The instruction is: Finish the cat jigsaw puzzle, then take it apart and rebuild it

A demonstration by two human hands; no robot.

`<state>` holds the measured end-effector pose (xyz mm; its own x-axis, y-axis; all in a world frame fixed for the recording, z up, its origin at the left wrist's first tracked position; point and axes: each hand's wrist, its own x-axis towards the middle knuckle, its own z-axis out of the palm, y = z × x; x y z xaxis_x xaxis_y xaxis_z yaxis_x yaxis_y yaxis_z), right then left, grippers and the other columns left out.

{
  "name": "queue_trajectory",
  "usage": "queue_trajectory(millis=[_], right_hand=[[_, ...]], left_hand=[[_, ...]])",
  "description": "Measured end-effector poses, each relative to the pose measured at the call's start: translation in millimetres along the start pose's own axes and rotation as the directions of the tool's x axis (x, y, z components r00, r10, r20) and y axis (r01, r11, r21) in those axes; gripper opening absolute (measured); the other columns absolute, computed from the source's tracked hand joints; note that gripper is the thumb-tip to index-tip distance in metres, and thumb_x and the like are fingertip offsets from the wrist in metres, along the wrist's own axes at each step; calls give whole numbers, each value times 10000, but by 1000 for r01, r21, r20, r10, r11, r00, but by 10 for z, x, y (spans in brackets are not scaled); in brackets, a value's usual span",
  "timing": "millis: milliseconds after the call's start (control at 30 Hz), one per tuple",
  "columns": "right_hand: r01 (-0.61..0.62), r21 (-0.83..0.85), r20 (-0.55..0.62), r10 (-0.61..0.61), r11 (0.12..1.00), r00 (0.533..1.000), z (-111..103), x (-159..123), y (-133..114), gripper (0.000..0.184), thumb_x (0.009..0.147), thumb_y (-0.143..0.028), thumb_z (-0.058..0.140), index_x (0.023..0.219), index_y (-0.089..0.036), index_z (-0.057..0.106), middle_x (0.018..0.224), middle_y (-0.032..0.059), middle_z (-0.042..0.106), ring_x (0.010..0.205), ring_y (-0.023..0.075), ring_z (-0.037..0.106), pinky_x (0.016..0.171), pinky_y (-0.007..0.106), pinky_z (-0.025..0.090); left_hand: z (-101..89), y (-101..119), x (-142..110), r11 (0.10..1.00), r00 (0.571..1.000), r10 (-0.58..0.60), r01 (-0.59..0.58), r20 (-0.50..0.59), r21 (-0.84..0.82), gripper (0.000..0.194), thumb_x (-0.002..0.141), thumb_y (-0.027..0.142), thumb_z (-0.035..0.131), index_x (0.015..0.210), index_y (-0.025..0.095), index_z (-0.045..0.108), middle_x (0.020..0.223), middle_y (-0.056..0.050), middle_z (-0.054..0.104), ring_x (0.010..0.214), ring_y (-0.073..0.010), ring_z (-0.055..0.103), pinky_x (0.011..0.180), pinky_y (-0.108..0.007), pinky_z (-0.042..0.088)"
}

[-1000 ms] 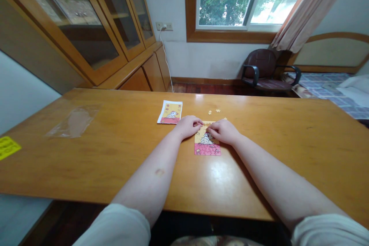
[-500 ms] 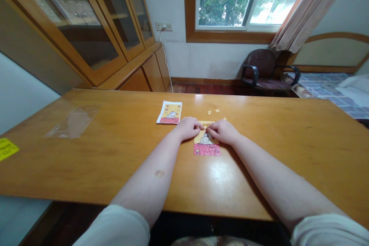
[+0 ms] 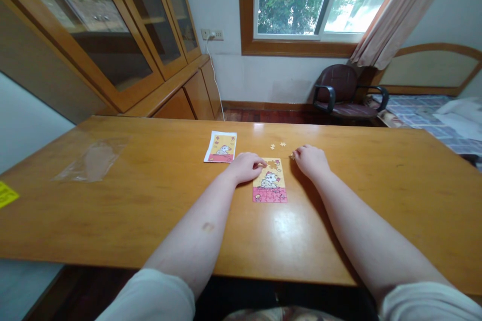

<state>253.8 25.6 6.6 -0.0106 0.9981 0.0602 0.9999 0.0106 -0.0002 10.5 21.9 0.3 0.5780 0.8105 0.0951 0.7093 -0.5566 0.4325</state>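
A small jigsaw puzzle (image 3: pixel 269 194) lies flat before me, yellow above and pink below, with a white cartoon animal in the middle. Gaps show in its upper part, where the table shows through. At its upper left edge rests my left hand (image 3: pixel 245 166), fingers bent together and touching the puzzle. My right hand (image 3: pixel 312 161) is off to the puzzle's right, its fingertips closed on a loose puzzle piece (image 3: pixel 291 156) that is partly hidden. Two more pieces, a left one (image 3: pixel 272 146) and a right one (image 3: pixel 283 144), lie beyond the puzzle.
A picture card (image 3: pixel 221 147) with the same design lies left of the puzzle. Farther left are a clear plastic bag (image 3: pixel 94 159) and a yellow label (image 3: pixel 6 194). Beyond the wooden table (image 3: pixel 376 185) stand a chair (image 3: pixel 339 88) and a glass-door cabinet (image 3: pixel 143 60).
My right hand has left the puzzle's upper part and moved right to the loose piece, uncovering the gaps. My left hand has stayed at the puzzle's left edge.
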Motion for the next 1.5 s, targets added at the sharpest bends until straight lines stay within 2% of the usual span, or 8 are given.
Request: queue_trajectory(millis=[333,533,700,933,1100,1267,1400,1500], right_hand=[[-4,8,45,4,1000,999,-7,-26,-81,326,887,-364,471,975,-180,725,1024,138,679,918,246,630,752,314,434],[-27,-32,64,29,999,998,-8,-24,-110,325,882,-215,408,964,-122,709,1025,189,666,921,274,632,756,346,436],[-94,108,90,84,990,992,77,18,-109,279,848,-245,460,986,-133,675,1052,171,654,934,259,622,771,338,434],[-59,319,25,54,946,998,92,2,-115,173,817,-257,522,907,-182,650,955,87,685,852,203,607,717,282,423],[168,592,-48,-173,788,984,51,-65,-186,172,807,-313,569,866,-200,684,813,20,689,700,139,576,654,239,414],[161,760,72,-328,630,942,150,-107,-256,196,736,-353,659,813,-183,719,702,9,680,622,132,560,607,242,413],[149,755,92,-328,639,940,212,-136,-325,218,761,-386,653,831,-192,724,634,3,660,573,129,551,575,241,403],[284,670,-39,-349,686,936,187,-157,-351,195,794,-350,630,880,-202,722,746,29,685,663,143,582,631,248,418]], left_hand=[[-14,5,15,995,997,-80,79,-18,-61,308,814,217,497,1029,221,717,912,-45,707,875,-185,617,806,-295,469],[-4,-11,9,995,996,-79,77,-29,-66,304,825,231,488,1025,229,717,953,-39,713,900,-188,624,816,-298,476],[7,-35,9,995,997,-71,69,-31,-70,301,826,233,491,1028,225,714,968,-40,713,908,-190,625,816,-300,475],[-2,-30,8,994,996,-79,76,-35,-75,288,826,230,501,1019,225,715,964,-42,710,917,-193,625,826,-303,474],[16,-41,13,994,996,-81,78,-35,-73,287,832,239,502,1028,229,711,976,-37,711,918,-191,626,813,-295,476],[38,-62,22,997,997,-59,56,-41,-61,288,843,251,493,1028,227,712,986,-34,716,911,-189,631,823,-293,477],[42,-73,24,997,998,-56,53,-38,-61,292,842,248,489,1031,227,711,989,-33,716,903,-187,632,821,-289,479],[41,-76,21,996,997,-62,59,-38,-65,294,838,249,488,1031,228,710,991,-33,715,901,-187,630,820,-289,479]])
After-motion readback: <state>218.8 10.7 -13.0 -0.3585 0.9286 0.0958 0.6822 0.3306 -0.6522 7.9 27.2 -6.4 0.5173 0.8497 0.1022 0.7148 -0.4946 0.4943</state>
